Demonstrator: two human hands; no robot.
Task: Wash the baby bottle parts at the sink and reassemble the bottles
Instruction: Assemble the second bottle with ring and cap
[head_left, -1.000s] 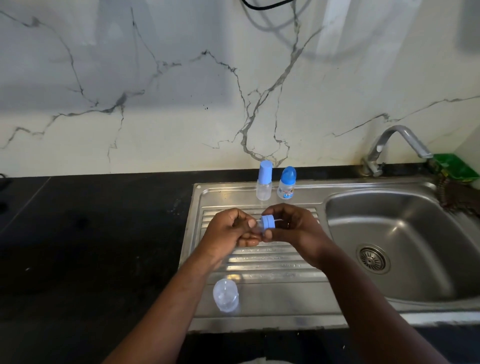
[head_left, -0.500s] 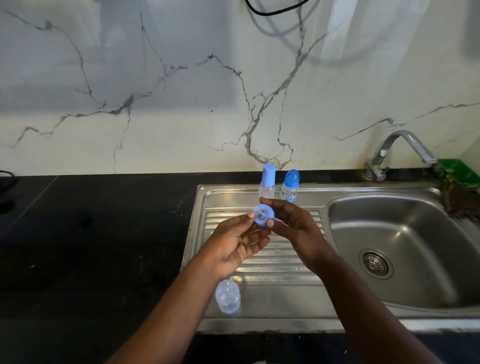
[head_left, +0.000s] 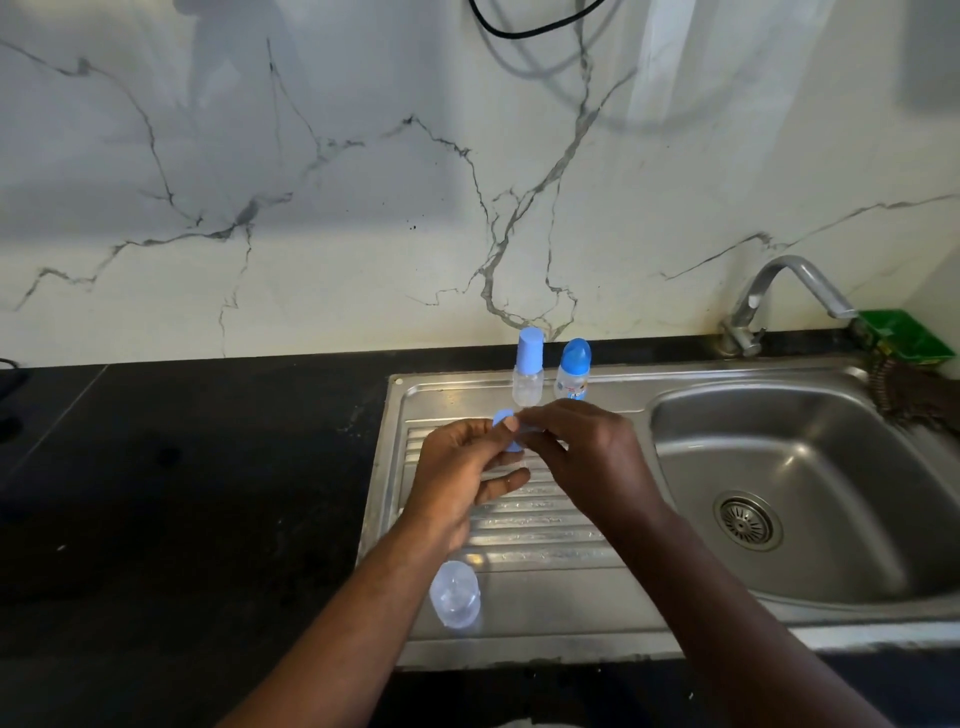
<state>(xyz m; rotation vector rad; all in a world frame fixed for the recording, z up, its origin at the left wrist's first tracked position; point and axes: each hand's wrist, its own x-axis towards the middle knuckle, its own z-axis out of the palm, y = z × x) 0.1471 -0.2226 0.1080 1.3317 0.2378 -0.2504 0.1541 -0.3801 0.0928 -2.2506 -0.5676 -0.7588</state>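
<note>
Over the drainboard (head_left: 519, 566), my left hand (head_left: 462, 473) and my right hand (head_left: 587, 452) meet around a small blue collar ring (head_left: 505, 422). The left thumb and forefinger pinch its left edge, and the right fingertips pinch it from the right. Most of the ring is hidden by fingers. A clear dome cap (head_left: 454, 595) lies on the drainboard near the front edge, below my left wrist. Two small capped bottles stand at the back of the drainboard: one with a pale blue cylindrical cap (head_left: 529, 371), one with a darker blue domed cap (head_left: 572, 370).
The steel sink basin (head_left: 810, 467) with its drain (head_left: 747, 521) lies to the right, and the tap (head_left: 779, 296) stands behind it. A green object (head_left: 904, 335) and a brown scrubber (head_left: 914, 395) sit at the far right corner. Black countertop (head_left: 182, 493) stretches left.
A second ago both hands gripped the blue ring low over the drainboard. The right hand then lifted it while the left opened. Now the left fingers pinch the ring again.
</note>
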